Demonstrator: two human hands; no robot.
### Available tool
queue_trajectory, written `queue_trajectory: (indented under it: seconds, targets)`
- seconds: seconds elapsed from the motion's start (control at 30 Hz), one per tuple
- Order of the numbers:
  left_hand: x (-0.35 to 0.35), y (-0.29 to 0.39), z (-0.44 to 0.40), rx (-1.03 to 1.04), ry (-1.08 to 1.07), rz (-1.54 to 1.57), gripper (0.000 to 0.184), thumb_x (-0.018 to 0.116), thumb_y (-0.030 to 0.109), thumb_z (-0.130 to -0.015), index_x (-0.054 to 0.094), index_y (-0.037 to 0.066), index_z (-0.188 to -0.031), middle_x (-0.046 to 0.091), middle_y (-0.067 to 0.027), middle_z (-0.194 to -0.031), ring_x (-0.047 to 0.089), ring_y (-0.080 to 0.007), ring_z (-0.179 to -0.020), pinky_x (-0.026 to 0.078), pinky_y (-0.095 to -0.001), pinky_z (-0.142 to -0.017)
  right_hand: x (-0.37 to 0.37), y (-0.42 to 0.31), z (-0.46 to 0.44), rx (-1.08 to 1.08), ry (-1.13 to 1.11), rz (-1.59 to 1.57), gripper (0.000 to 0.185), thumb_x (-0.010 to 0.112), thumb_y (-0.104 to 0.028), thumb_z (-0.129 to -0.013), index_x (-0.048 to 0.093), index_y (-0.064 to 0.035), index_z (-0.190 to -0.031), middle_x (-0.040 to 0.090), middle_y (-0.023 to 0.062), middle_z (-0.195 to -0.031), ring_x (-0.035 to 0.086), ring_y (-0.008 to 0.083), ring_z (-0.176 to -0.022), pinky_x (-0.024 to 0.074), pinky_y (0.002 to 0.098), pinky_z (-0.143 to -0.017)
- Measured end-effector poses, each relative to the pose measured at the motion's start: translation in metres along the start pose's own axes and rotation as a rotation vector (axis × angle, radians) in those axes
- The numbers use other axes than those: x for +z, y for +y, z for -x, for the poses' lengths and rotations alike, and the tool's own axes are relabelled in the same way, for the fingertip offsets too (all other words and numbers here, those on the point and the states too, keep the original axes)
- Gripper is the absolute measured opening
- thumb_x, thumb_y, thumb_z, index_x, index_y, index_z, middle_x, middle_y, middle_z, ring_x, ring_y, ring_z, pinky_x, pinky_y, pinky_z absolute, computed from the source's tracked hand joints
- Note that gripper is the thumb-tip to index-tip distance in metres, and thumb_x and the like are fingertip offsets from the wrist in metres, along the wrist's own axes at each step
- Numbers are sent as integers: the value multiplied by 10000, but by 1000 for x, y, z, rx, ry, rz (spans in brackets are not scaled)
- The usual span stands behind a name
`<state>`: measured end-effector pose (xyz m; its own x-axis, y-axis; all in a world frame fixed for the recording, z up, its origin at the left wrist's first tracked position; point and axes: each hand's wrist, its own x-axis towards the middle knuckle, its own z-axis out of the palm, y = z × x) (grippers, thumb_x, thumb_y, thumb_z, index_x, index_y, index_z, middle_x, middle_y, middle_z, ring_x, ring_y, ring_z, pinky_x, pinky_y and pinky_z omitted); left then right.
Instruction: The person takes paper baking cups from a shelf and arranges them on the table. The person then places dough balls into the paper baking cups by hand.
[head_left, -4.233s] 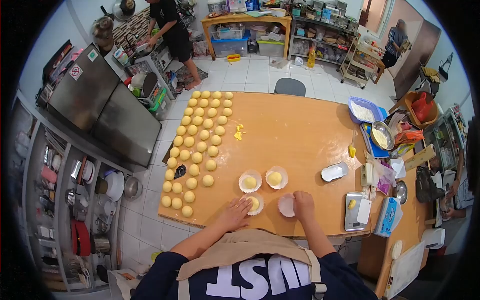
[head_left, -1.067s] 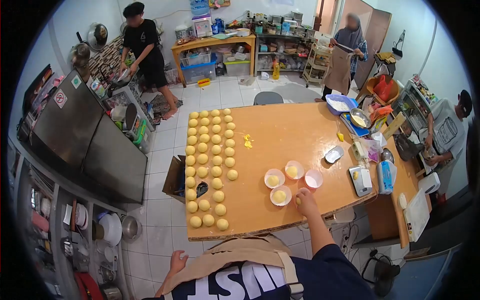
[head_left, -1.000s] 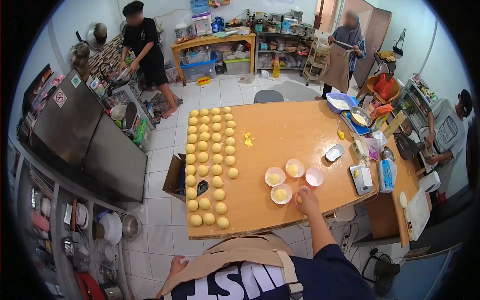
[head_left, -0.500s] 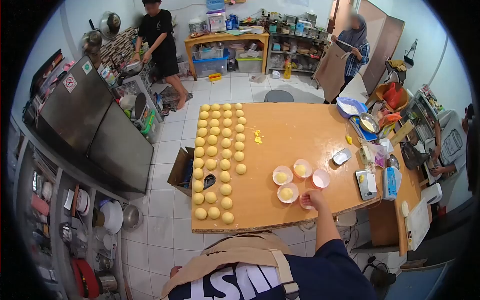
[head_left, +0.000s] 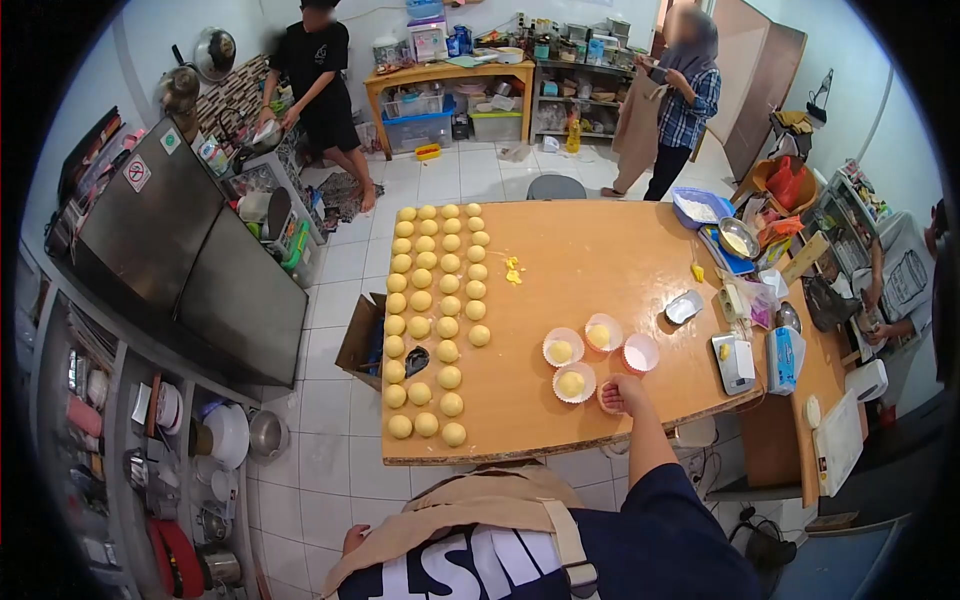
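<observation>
My right hand (head_left: pixel 625 394) is at the table's near edge, fingers curled in at a pale pink paper baking cup (head_left: pixel 604 403). The hand covers most of that cup, and its contents are hidden. Just beyond are three fluted cups with yellow dough balls: a left one (head_left: pixel 561 350), a back one (head_left: pixel 601 335) and a near one (head_left: pixel 573 384). Another pink cup (head_left: pixel 641 353) shows only its white inside. Down beside the apron (head_left: pixel 470 515), my left hand (head_left: pixel 355 538) shows in part; its fingers are not clear.
Rows of dough balls (head_left: pixel 421 299) cover the left of the wooden table (head_left: pixel 560 245). A metal tin (head_left: pixel 684 307), a scale (head_left: pixel 733 364) and a blue basin of flour (head_left: pixel 698 208) lie on the right. Three people stand or work around the room.
My right hand stays at the same cup, with little movement. More of my left hand shows beside the apron. The person at the back right has moved slightly left with the brown cloth.
</observation>
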<state>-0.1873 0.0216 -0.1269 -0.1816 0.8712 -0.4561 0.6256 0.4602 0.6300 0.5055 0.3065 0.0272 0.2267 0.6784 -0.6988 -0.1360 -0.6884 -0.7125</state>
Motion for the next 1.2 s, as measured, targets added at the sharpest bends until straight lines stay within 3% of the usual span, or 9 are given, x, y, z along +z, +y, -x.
queue_trajectory:
  seconds: [0.17,0.23,0.37,0.5,0.6,0.77,0.97,1.07,1.2]
  targets:
    - [2,-19,-10,278,-54,-73,353,711,201,-792,639,32,-1094,656,-149,-1047,625,-256,-980,505,-348,-824,2,-2,18,-154,-16,-7,103,618,-205,-841,580,-119,-798,437,-35,-549,329,72,-399,253,235,-359]
    - [6,-19,-3,97,-41,-2,353,711,190,-796,633,29,-1100,661,-148,-1030,627,-254,-989,509,-355,-831,11,-1,23,-198,74,-24,99,640,-189,-841,574,-135,-791,405,-56,-528,283,58,-384,207,224,-351]
    - [12,-9,-3,-147,-70,77,370,715,220,-805,628,13,-1099,657,-159,-1035,636,-268,-971,512,-363,-831,-3,1,10,-87,9,-401,124,658,-197,-851,569,-142,-786,398,-66,-524,274,52,-382,201,223,-347]
    - [20,13,-13,-72,-12,-35,415,715,281,-807,625,0,-1100,653,-166,-1060,643,-281,-950,511,-364,-835,-36,-2,5,-175,-117,-690,106,640,-208,-869,606,-107,-870,460,-50,-545,348,65,-390,294,236,-357]
    - [25,57,-12,-140,-46,-118,444,712,319,-803,626,0,-1099,647,-178,-1076,639,-293,-953,503,-371,-854,-29,-1,12,-706,345,333,210,647,-219,-852,620,-60,-988,611,36,-716,574,161,-581,486,294,-542]
    - [46,88,-14,-138,-69,-128,490,694,388,-802,630,9,-1106,643,-189,-1087,624,-303,-992,491,-382,-880,-8,2,53,-1208,-48,1307,348,700,-249,-779,625,-65,-1066,581,131,-1173,550,308,-1097,452,409,-927]
    - [88,116,-3,172,-126,-216,492,684,392,-802,635,13,-1112,638,-197,-1096,618,-312,-1006,488,-382,-878,-18,16,38,-1228,30,926,386,729,-229,-749,621,-41,-1068,589,144,-1143,562,317,-1067,474,406,-898]
    - [114,172,11,-126,-72,-106,490,683,387,-801,636,10,-1111,636,-201,-1098,613,-317,-1015,481,-383,-890,-27,15,38,-1315,-20,969,372,734,-210,-742,617,-17,-1037,588,152,-1136,565,325,-1058,485,404,-875]
    - [174,165,16,-143,-53,265,495,678,396,-806,636,13,-1118,638,-201,-1093,618,-320,-999,486,-389,-877,-36,14,24,-1160,-181,1183,417,723,-278,-752,622,-21,-1064,589,147,-1130,573,319,-1034,488,401,-861]
